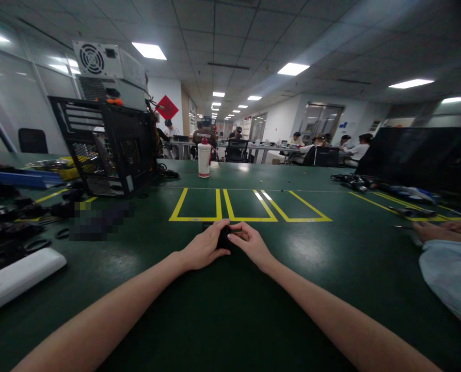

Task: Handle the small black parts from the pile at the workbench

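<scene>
Both my hands meet at the middle of the green table (153, 310). Between them is a small black object (224, 238), mostly covered by my fingers, so its kind does not show. My left hand (207, 244) wraps round it from the left, thumb below and fingers over the top. From the right, my right hand (252, 246) touches the same object with thumb and fingertips pinched together. Just beyond my hands lie yellow tape outlines (249, 219) on the tabletop.
A black computer case (117, 150) with power supplies (108, 64) on top stands left. A white cup (204, 159) stands ahead. Nearer left lies a white padded bar (25, 276). At right are a co-worker's hands (445, 231), cables (356, 182) and a dark screen (419, 155).
</scene>
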Action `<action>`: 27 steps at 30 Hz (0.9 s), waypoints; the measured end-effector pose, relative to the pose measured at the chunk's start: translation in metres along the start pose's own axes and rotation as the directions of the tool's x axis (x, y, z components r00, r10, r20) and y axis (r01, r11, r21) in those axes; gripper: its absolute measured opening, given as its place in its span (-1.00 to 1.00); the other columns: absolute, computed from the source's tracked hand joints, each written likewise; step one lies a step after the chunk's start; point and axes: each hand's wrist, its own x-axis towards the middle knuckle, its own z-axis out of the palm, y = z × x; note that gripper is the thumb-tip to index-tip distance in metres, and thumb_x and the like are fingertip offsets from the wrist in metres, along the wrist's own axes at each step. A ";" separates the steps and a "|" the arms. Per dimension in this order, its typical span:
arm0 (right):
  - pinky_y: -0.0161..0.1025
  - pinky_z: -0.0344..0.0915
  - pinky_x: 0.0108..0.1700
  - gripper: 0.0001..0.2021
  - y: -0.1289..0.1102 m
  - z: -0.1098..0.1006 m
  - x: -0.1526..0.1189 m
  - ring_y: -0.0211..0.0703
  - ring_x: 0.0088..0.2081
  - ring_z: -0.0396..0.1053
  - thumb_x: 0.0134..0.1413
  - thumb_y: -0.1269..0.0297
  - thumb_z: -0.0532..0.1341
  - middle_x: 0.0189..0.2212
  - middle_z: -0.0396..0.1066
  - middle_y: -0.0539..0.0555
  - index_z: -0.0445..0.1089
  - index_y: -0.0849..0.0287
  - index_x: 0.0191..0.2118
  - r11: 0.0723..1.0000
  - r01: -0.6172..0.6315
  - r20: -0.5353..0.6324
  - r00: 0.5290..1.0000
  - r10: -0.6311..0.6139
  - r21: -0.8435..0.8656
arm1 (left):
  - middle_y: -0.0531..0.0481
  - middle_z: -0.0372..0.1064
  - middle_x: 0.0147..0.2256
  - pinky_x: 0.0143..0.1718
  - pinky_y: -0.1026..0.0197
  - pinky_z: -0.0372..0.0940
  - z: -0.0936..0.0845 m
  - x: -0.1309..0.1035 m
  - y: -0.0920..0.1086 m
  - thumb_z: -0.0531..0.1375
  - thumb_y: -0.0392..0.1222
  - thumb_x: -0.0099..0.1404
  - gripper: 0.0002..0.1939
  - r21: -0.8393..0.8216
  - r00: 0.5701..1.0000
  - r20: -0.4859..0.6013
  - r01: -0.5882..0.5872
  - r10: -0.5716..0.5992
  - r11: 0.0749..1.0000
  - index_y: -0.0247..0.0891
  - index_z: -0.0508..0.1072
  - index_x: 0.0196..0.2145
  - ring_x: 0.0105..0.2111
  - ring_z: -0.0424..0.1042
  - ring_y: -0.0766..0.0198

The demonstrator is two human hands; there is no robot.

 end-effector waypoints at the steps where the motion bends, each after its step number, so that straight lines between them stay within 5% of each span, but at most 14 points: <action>1: -0.19 0.25 -0.13 -0.80 0.002 0.000 0.001 -0.22 -0.24 0.31 -0.10 0.28 0.15 -0.27 0.31 0.02 0.27 0.16 -0.26 1.000 -0.001 -0.010 1.000 0.001 0.013 | -0.14 -0.09 0.09 0.07 0.02 0.00 0.001 0.000 -0.001 0.14 -0.12 0.12 -0.30 0.008 1.000 -0.002 -0.001 0.001 1.000 -0.18 -0.19 0.10 0.08 0.00 0.13; 9: -0.19 0.23 -0.10 -0.72 0.008 -0.002 0.008 -0.20 -0.21 0.32 -0.14 0.29 0.19 -0.23 0.34 0.05 0.29 0.16 -0.21 0.986 -0.110 0.044 0.994 0.105 0.123 | -0.13 -0.08 0.08 -0.01 0.01 0.12 0.001 0.002 -0.001 0.14 -0.09 0.12 -0.30 0.074 0.999 0.007 0.040 -0.041 0.996 -0.14 -0.20 0.08 0.05 0.07 0.09; 20: -0.16 0.22 -0.06 -0.70 0.003 -0.003 0.000 -0.18 -0.14 0.29 -0.18 0.31 0.22 -0.21 0.31 0.02 0.27 0.12 -0.21 0.995 -0.047 0.102 0.994 0.038 0.085 | -0.16 -0.15 0.09 -0.08 -0.01 0.16 0.005 0.000 0.000 0.12 -0.08 0.13 -0.25 0.126 0.995 0.035 0.086 -0.091 0.988 -0.11 -0.29 0.11 0.01 0.11 0.03; 27: -0.21 0.23 -0.08 -0.79 0.003 0.002 0.004 -0.22 -0.19 0.31 -0.11 0.28 0.17 -0.26 0.33 0.02 0.28 0.15 -0.26 0.991 -0.040 0.038 0.999 0.036 0.130 | -0.13 -0.13 0.09 -0.07 0.01 0.17 0.003 0.000 0.002 0.15 -0.11 0.11 -0.24 0.120 0.997 0.019 0.072 -0.075 0.990 -0.11 -0.28 0.10 0.02 0.10 0.06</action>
